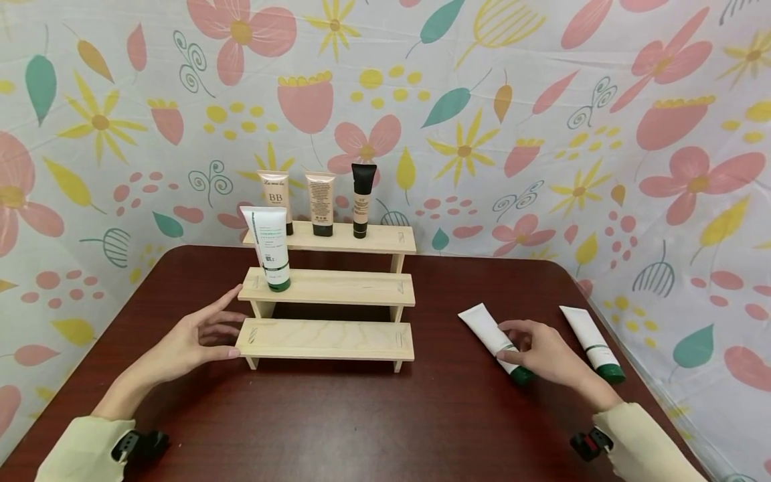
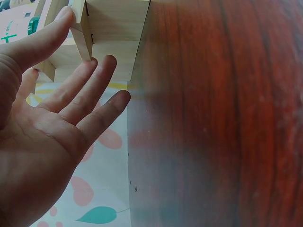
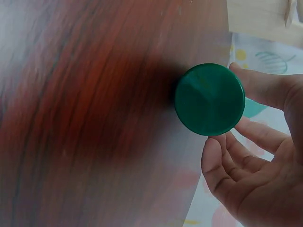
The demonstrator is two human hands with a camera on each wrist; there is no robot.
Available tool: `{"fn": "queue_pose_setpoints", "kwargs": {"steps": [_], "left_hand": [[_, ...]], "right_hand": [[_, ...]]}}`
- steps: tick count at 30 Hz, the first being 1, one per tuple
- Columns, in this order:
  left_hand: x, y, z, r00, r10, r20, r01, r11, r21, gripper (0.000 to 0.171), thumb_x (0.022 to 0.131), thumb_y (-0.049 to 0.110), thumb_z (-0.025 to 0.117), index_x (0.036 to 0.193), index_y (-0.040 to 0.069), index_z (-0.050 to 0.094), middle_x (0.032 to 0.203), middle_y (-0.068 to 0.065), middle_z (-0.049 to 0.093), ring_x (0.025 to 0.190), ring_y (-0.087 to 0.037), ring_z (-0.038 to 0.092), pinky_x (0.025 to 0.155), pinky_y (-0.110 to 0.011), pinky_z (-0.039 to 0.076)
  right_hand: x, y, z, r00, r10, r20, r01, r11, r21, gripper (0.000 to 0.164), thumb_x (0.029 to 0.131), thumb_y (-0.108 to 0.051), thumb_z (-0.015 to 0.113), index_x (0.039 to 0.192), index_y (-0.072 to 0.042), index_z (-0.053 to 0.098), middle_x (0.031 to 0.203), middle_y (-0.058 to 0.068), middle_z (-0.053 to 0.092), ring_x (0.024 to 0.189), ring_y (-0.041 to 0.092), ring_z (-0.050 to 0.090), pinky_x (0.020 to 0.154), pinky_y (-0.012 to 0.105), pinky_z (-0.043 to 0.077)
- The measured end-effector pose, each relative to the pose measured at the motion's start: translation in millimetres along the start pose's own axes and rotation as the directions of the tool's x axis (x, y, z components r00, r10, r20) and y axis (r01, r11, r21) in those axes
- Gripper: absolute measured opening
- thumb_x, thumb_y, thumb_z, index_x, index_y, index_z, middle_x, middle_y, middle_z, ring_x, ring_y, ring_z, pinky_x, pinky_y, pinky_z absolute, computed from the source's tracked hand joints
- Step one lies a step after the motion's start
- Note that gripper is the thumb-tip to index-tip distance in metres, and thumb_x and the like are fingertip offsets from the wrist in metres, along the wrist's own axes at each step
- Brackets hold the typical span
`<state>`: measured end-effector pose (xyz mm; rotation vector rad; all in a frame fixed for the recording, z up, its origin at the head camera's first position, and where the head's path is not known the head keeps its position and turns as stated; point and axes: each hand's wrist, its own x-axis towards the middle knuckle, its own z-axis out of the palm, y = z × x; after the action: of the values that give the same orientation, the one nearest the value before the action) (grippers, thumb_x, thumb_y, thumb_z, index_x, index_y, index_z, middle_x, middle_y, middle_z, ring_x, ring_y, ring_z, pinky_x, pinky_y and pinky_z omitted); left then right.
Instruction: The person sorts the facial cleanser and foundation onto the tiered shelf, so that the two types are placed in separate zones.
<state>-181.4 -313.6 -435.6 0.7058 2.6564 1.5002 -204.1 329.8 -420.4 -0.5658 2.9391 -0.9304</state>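
"Left hand [image 1: 191,341]?"
"Fingers spread, touching the pale wooden three-step stand [image 1: 343,340] at nine o'clock."
"Right hand [image 1: 545,355]?"
"Pinching the white, green-capped plastic tube [image 1: 490,333], three o'clock from the stand; best squeezed lightly, lest it dent."

Glossy green plastic on that cap [image 3: 209,99], light glancing off its smooth face, and the white tube [image 1: 486,328] it closes looks like smooth plastic! Now the desk [image 1: 337,415]: shiny, dark wood grain. The stepped stand [image 1: 325,339]? Pale, matt wood. Behind, the backdrop [image 1: 385,87], lightly creased cloth; sleeves [image 1: 84,448], matt cloth.
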Motion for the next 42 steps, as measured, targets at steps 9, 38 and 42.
{"fn": "queue_pose_setpoints", "kwargs": {"steps": [9, 38, 42], "left_hand": [[-0.4, -1.9, 0.5, 1.0, -0.004, -0.001, 0.004, 1.0, 0.0, 0.106, 0.087, 0.007, 0.087, 0.17, 0.022, 0.023, 0.133, -0.022, 0.065, 0.109, -0.017, 0.07, 0.092, -0.029, 0.056], [0.0, 3.6, 2.3, 1.0, 0.02, -0.011, -0.02, 1.0, -0.007, 0.105, 0.087, 0.006, 0.087, 0.17, 0.018, 0.024, 0.131, -0.023, 0.066, 0.108, -0.022, 0.071, 0.09, -0.029, 0.056], [0.1, 3.7, 2.2, 1.0, 0.016, -0.012, -0.016, 1.0, -0.009, 0.105, 0.087, 0.006, 0.087, 0.17, 0.019, 0.024, 0.131, -0.023, 0.066, 0.108, -0.022, 0.071, 0.091, -0.029, 0.056]], "right_hand": [[6, -2, 0, 0.994, -0.024, 0.108, 0.007, 0.988, 0.154, 0.041, 0.1, -0.017, 0.075, 0.134, 0.002, 0.064, 0.092, 0.005, 0.064, 0.069, 0.014, 0.057, 0.059, 0.028, 0.046], [21, -9, 7, 0.955, -0.002, 0.298, -0.071, 0.969, 0.236, 0.075, 0.093, -0.021, 0.083, 0.147, 0.015, 0.046, 0.093, 0.009, 0.061, 0.07, 0.017, 0.059, 0.06, 0.029, 0.05], [21, -12, 9, 0.96, -0.009, 0.278, -0.043, 0.983, 0.179, 0.078, 0.09, -0.026, 0.086, 0.147, 0.012, 0.049, 0.094, 0.007, 0.062, 0.077, 0.018, 0.061, 0.065, 0.029, 0.05]]}}
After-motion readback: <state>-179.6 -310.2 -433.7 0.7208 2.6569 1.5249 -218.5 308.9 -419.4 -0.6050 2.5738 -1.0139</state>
